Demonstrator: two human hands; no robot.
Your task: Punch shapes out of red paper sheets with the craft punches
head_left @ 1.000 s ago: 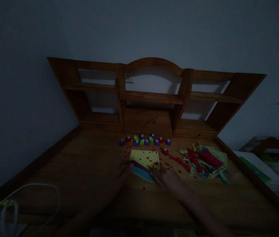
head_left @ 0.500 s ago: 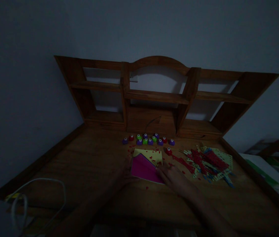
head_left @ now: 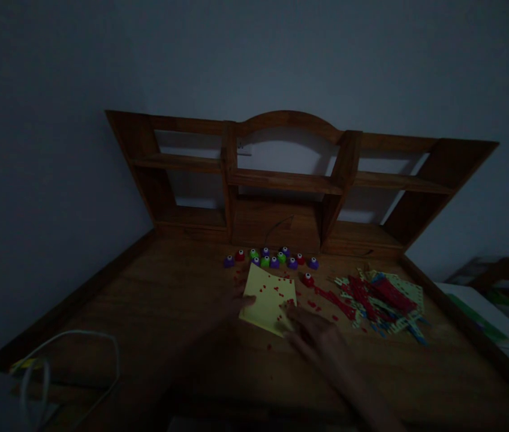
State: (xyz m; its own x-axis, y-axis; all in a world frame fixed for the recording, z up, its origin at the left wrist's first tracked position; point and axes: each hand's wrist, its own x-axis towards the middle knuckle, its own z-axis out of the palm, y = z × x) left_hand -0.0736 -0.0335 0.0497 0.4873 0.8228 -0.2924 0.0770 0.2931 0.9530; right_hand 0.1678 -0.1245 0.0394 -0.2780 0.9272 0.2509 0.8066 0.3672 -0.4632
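A yellow sheet of paper (head_left: 265, 294), with several small red punched pieces on it, lies slightly raised on the wooden desk. My left hand (head_left: 231, 305) grips its left edge, the thumb on top and the other fingers partly hidden. At the lower right corner, my right hand (head_left: 317, 336) has its fingers curled against the paper; dim light blurs the fingertips. Just right of the sheet sits a red craft punch (head_left: 308, 279) with a white round top. Behind the paper stand several purple, green and red punches, including a purple one (head_left: 229, 261).
A pile of red, yellow and blue punched paper scraps (head_left: 384, 303) covers the desk's right side. Red bits are scattered around the sheet. A wooden shelf unit (head_left: 281, 180) rises at the back. A white cable (head_left: 114, 348) loops at the front left.
The folded-over magenta face has gone from view, and the yellow side now shows whole. My right hand has shifted to the lower right corner; my left thumb now lies over the left edge.
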